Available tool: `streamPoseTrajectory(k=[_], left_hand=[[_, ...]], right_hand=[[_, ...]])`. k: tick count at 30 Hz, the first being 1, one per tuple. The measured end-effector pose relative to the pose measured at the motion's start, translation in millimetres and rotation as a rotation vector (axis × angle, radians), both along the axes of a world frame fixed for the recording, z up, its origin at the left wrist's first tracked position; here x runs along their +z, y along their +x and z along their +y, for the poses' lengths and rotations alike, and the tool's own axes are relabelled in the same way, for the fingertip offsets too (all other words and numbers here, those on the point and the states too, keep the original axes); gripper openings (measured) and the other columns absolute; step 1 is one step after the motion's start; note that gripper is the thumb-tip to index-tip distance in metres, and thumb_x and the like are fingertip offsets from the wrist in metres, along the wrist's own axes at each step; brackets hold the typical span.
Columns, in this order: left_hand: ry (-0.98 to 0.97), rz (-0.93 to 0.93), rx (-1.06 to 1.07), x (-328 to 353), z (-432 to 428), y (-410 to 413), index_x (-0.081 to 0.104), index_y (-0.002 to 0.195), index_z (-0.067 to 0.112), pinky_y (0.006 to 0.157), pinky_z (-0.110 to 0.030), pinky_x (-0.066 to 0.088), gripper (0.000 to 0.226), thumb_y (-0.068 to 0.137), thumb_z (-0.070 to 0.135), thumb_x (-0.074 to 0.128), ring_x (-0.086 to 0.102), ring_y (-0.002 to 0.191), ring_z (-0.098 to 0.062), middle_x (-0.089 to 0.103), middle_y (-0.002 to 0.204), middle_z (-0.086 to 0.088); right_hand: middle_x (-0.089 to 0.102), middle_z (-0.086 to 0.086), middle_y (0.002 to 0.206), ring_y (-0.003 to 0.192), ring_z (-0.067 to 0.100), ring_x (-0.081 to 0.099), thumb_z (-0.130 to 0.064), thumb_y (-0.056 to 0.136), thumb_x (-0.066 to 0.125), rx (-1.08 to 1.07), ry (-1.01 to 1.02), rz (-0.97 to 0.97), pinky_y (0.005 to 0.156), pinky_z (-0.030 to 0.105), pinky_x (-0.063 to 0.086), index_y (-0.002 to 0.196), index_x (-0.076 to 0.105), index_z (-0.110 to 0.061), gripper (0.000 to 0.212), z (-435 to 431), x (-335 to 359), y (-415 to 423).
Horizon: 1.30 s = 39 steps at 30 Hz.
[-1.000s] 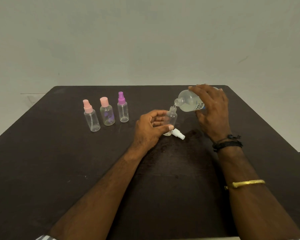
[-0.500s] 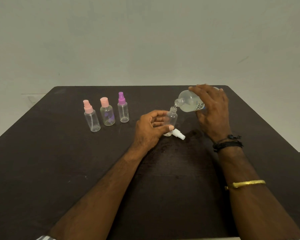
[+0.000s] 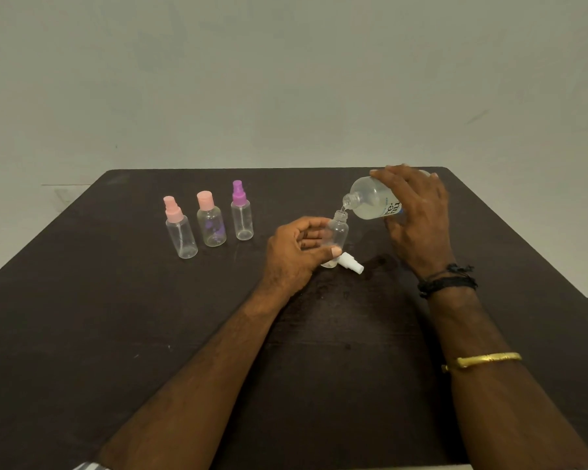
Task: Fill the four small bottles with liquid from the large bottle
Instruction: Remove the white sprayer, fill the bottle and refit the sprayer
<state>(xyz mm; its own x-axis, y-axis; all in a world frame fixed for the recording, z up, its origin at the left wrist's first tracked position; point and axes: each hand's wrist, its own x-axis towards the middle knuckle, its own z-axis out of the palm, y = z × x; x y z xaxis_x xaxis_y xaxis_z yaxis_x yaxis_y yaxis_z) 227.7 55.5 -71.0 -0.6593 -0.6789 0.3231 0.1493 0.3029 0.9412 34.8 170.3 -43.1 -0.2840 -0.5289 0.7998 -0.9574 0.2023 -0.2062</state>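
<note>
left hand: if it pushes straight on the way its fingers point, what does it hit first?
The small clear uncapped bottle its fingers hold; beyond that, the left hand would probably reach the right hand holding the tilted large clear bottle, though depth is unclear.

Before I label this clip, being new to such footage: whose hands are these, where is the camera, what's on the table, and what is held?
No machine: these are a person's bare hands, filmed by one head-worn camera looking down. The left hand holds an uncapped small bottle upright on the dark table. The right hand tips the large bottle over its neck. A white spray cap lies beside it. To the left stand three capped small bottles: pink-sprayer bottle, pink-cap bottle, purple-sprayer bottle.
</note>
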Motion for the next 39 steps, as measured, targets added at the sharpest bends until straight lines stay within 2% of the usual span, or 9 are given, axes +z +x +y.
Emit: streamPoseTrajectory(k=[13,39], left_hand=[[0.003,-0.006,0.01,-2.6,-1.6,-1.9,0.072,0.117,0.007,0.089,-0.029,0.061,0.046,0.074,0.002,0.088,0.075,0.099,-0.016,0.078,0.106,-0.006],[-0.002,-0.004,0.002,-3.2,-2.1,-2.1,0.072,0.116,0.012,0.089,-0.031,0.061,0.046,0.074,0.003,0.088,0.075,0.099,-0.016,0.078,0.106,-0.004]], right_hand=[[0.057,-0.002,0.14,0.136,0.019,0.048,-0.001,0.084,0.069,-0.001,-0.008,-0.001,0.119,0.055,0.025,0.138,0.058,-0.029,0.062,-0.2,2.2,1.3],[0.057,-0.002,0.14,0.136,0.019,0.048,0.001,0.082,0.07,0.001,-0.005,0.006,0.118,0.057,0.025,0.138,0.058,-0.029,0.065,-0.6,1.3,0.6]])
